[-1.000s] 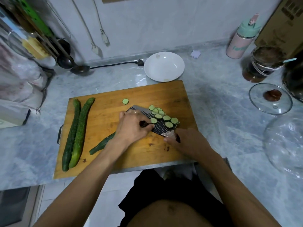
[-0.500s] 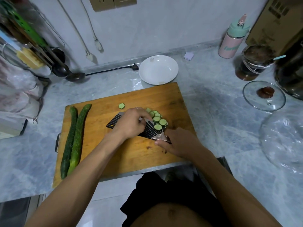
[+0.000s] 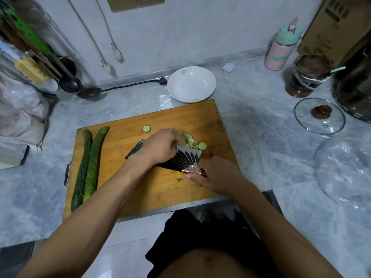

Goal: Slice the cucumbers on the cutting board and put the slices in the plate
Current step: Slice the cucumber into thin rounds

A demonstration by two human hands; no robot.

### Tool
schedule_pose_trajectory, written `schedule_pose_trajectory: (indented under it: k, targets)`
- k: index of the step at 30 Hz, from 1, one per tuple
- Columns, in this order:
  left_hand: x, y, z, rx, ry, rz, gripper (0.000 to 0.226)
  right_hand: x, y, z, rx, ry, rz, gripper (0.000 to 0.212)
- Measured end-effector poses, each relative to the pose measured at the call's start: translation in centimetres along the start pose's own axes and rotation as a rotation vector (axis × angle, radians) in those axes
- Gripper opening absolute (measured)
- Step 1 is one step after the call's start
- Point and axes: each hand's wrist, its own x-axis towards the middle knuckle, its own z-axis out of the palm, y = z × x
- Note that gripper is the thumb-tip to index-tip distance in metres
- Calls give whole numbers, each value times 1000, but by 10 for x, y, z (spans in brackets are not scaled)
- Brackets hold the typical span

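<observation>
1. Covering much of the knife blade [image 3: 186,160], the left hand [image 3: 160,147] hides how many cucumber slices [image 3: 191,141] lie beneath its fingers; its grip is curled down over the pile, but whether it pinches any slice cannot be told.
2. Only the knife's bolster shows under the right hand [image 3: 217,176], whose grip is wrapped tight around the hidden handle.
3. One loose slice [image 3: 146,128] sits apart on the cutting board [image 3: 180,115], beyond the left hand.
4. About five overlapping slices are visible on the blade's far edge; the rest are covered.
5. Two whole cucumbers [image 3: 88,167] lie side by side, touching, along the board's left side: long, bumpy-skinned, dark green.
6. Flat and rectangular, the board is wooden and scuffed, resting on a grey marbled worktop [image 3: 271,137].
7. One round white plate [image 3: 191,84] stands just behind the board, holding no slices.
8. Broad and dark, the blade carries pale fan-like stripes.
9. One glass lid [image 3: 319,117] with a brown knob lies to the right.
</observation>
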Motion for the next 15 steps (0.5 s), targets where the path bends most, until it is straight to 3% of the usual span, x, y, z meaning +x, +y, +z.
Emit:
schedule_pose_trajectory:
  k: [8,11,15]
  targets:
    - [5,3,-3,-24,-144,-106,55,-3,-2,0,-37,-16,24,51]
    - [-4,1,-8,-180,54,-89,61,-5,-1,5,13,-9,54,52]
    - [-38,-1,-14,-365,517,-73,46,-7,3,11,173,1,154,56]
